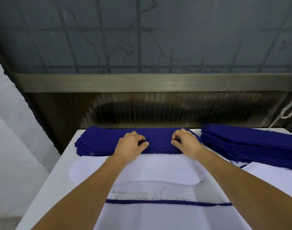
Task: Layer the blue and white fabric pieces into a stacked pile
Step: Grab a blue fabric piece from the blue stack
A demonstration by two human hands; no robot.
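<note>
White worktop (47,171) sits against a dark ribbed panel (158,110) below a frosted window (142,39). Blue fabric stack (98,141) lies along the far edge; a second, taller blue stack (249,145) sits to its right, just beside it. White fabric pieces (158,170) lie nearer the person, overlapping, with a thin blue strip (166,202) showing between layers. Both hands rest on top of the far blue stack, a gap between them. Left hand (131,143) grip: fingers curled, thumb and forefinger pinching the top blue layer. Right hand (186,141) grip: same, fingers curled, pinching the top layer.
</note>
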